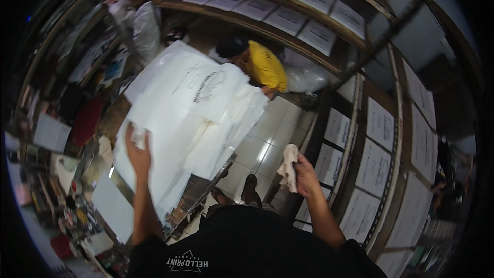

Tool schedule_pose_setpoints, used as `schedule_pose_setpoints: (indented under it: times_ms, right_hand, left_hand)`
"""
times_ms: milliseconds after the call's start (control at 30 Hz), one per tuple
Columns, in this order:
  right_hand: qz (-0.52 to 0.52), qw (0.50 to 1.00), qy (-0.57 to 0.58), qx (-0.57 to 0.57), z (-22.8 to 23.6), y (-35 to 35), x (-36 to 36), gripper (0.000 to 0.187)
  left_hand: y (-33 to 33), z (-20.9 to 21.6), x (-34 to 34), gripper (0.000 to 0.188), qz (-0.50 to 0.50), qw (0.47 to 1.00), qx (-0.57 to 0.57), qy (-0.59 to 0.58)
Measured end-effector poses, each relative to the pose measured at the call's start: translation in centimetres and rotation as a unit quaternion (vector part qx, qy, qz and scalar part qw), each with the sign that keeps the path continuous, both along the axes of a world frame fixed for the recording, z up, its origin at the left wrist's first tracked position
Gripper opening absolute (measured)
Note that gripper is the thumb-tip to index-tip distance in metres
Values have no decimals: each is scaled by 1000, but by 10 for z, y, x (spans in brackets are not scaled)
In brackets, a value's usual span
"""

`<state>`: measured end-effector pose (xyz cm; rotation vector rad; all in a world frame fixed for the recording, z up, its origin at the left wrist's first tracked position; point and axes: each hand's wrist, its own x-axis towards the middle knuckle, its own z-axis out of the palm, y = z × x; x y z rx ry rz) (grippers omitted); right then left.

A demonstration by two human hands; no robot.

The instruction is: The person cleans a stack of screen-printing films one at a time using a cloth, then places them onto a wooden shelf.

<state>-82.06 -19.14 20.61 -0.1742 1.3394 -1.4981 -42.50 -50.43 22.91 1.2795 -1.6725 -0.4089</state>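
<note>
On the left stands a table heaped with large white printed sheets (164, 98), their layered edges uneven along the right side. My left hand (138, 154) is over the left edge of this stack, thumb and fingers curved around a small white wad (139, 136). It is blurred, and I cannot tell whether it is cloth or paper. Held low at my right side, a crumpled beige cloth (289, 170) hangs from my right hand (307, 177), whose fingers are closed on it. The cloth is clear of the stack.
Across the table a person in a yellow shirt (265, 67) bends beside the stack. Wooden racks with printed white panels (373, 167) rise close on my right, more along the back. Pale floor tiles (252, 146) lie between. Cluttered shelves (77, 190) fill the left.
</note>
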Motion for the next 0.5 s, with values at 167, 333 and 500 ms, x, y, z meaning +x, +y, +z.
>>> schedule_pose_setpoints:
  times_ms: [167,333,500]
  right_hand:
    - [81,982,169,4,6,-6,21,39]
    - [106,908,397,-76,48,-10,33,39]
    - [94,926,345,-121,44,8,26,44]
  left_hand:
    - [135,24,-172,26,-375,831,390,130]
    - [179,35,-228,38,-475,805,346,87]
    - [183,32,-241,41,-478,750,428,157]
